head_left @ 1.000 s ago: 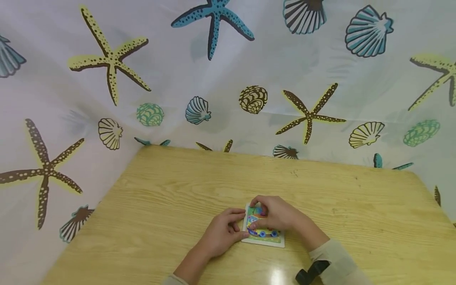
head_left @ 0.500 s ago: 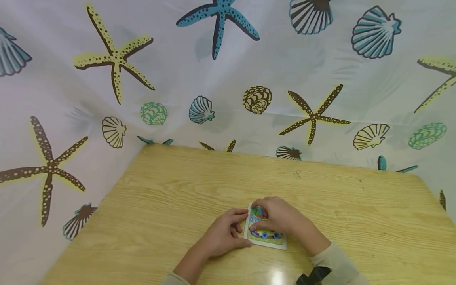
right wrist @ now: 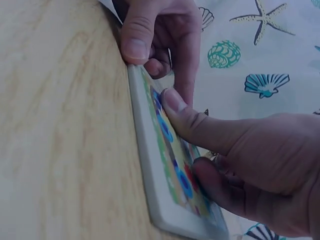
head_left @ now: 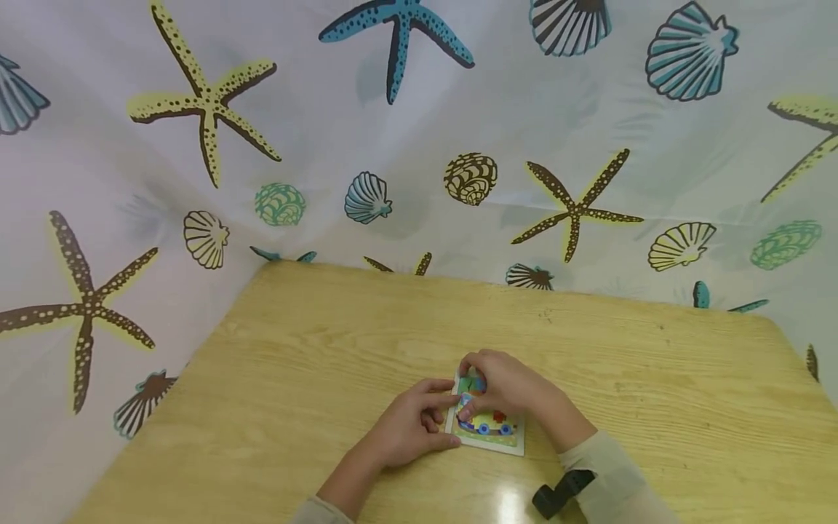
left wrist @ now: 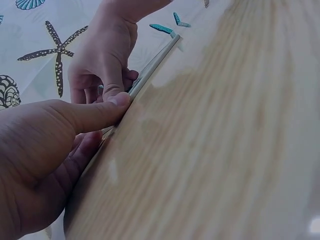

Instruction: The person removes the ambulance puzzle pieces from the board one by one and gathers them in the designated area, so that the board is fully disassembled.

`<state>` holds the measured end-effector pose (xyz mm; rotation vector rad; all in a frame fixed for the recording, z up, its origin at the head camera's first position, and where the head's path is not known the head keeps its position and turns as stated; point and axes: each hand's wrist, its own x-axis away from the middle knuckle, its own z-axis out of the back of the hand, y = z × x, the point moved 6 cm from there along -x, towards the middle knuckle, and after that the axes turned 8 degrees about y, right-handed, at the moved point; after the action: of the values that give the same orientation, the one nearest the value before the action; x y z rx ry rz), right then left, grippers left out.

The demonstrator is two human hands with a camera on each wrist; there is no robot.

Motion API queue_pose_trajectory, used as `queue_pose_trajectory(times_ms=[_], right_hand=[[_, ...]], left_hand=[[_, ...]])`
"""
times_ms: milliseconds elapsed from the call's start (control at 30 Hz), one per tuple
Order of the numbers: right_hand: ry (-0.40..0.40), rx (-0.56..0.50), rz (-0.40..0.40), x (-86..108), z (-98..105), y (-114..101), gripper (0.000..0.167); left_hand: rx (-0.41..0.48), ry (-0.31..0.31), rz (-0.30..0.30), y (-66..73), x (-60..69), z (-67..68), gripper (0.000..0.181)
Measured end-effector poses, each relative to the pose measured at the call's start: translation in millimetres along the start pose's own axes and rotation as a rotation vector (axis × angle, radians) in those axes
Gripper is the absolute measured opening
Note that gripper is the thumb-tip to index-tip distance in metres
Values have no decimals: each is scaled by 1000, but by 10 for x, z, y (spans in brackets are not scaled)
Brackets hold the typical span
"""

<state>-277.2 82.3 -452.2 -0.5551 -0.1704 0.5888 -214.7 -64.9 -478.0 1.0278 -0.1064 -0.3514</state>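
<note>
A small white-framed picture puzzle (head_left: pixel 520 445) lies on the table, showing a yellow vehicle with blue wheels and a red cross. My left hand (head_left: pixel 414 426) grips its left side, thumb at the near corner and fingers farther up the edge. Over the upper part is my right hand (head_left: pixel 507 384), its thumb on the vehicle's front and its curled index finger at the far left corner. In the right wrist view the thumb presses the face of the puzzle (right wrist: pixel 145 135); the palm hides part of the picture. The left wrist view shows the puzzle (left wrist: pixel 155 65) only edge-on.
The wood-grain table (head_left: pixel 314 349) spreads around the puzzle. A white cloth (head_left: pixel 419 145) printed with starfish and shells hangs behind and at the sides. A black strap (head_left: pixel 563 493) is on the right wrist.
My right hand has lifted and shifted slightly, so the red cross now shows. The left index finger reaches a little farther onto the puzzle. The puzzle stays in place on the table.
</note>
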Motion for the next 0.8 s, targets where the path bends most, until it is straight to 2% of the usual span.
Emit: queue_pose_trajectory(times_ms=[133, 567, 667, 800], right_hand=[[3, -40, -28, -8, -28, 78, 54], [80, -143, -43, 8, -32, 139, 58], [84, -222, -45, 35, -39, 174, 51], [115, -382, -76, 93, -27, 248, 33]], left_hand=[[-31, -21, -11, 7, 18, -9, 49], [-70, -19, -21, 5, 4, -8, 53], [-72, -11, -25, 1, -5, -9, 53], [-69, 1, -32, 7, -20, -12, 55]])
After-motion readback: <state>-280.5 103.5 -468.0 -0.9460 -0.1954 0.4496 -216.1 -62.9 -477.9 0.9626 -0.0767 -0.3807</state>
